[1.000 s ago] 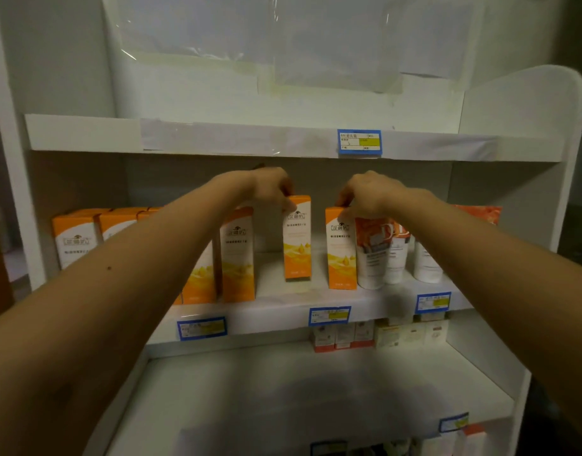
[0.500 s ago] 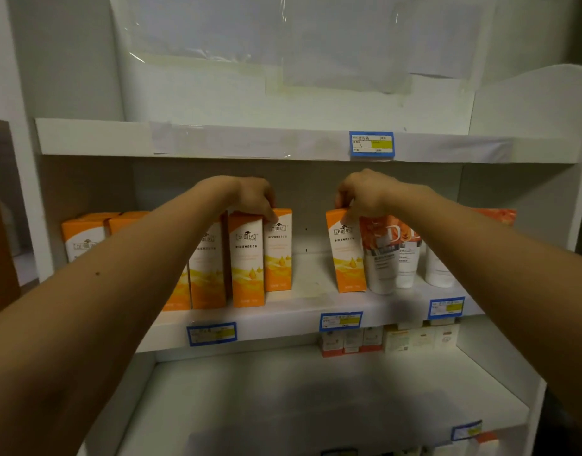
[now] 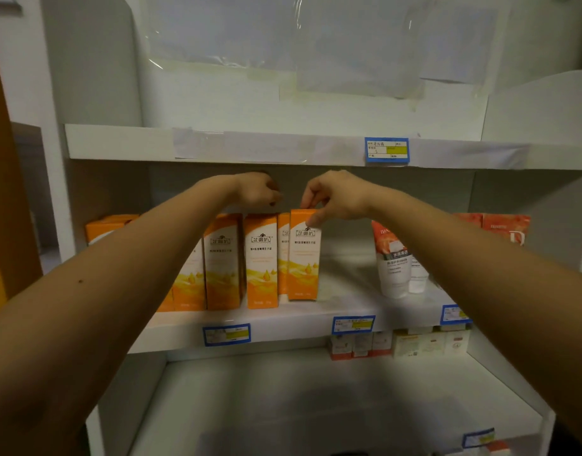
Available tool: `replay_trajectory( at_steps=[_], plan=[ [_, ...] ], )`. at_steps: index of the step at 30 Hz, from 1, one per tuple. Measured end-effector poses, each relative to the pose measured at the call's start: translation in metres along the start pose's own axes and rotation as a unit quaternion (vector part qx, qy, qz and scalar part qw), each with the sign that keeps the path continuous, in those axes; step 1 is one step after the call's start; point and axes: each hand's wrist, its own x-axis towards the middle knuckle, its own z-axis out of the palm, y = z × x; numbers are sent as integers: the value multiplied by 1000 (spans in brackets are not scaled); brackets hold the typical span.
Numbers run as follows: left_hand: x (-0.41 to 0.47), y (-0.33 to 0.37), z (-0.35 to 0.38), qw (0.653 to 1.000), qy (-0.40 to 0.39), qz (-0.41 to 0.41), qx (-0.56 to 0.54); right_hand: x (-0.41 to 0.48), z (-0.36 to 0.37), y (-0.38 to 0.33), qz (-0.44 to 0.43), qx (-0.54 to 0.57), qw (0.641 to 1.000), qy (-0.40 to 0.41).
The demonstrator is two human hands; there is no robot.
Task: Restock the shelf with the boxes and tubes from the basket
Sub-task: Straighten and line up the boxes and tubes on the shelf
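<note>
Several tall orange-and-white boxes (image 3: 261, 258) stand in a row on the middle shelf (image 3: 283, 319). My right hand (image 3: 335, 197) pinches the top of the rightmost orange box (image 3: 304, 255), which stands upright against the row. My left hand (image 3: 258, 192) hovers with curled fingers just above the tops of the boxes behind; whether it touches one I cannot tell. Two white tubes with orange tops (image 3: 393, 258) stand to the right on the same shelf. The basket is out of view.
Red-orange boxes (image 3: 505, 230) stand at the shelf's far right behind my right arm. Small boxes (image 3: 398, 343) line the back of the lower shelf (image 3: 315, 406). The top shelf edge (image 3: 250, 148) hangs just above my hands. Blue price labels (image 3: 353, 324) mark the edges.
My right hand has carried its orange box leftward from beside the tubes to the end of the row. My left hand has let go of its box and lifted slightly.
</note>
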Motion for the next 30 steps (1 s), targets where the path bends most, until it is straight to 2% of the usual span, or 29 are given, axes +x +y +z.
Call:
replay_trajectory(
  at_steps=[13,19,23,27,30],
  plan=[
    [-15,1,-4,998,45,33,-9,6,22,7,-5,16,999,37],
    [-18,14,1,996,71,48,-3,-21,3,24,-8,-21,997,70],
    [-19,35,13,992,98,79,8,-45,-22,54,26,-45,996,76],
    [-19,73,27,978,163,129,20,-68,-42,89,80,-73,987,120],
    [-12,102,42,974,181,139,11,-79,-48,113,120,-118,976,135]
  ],
)
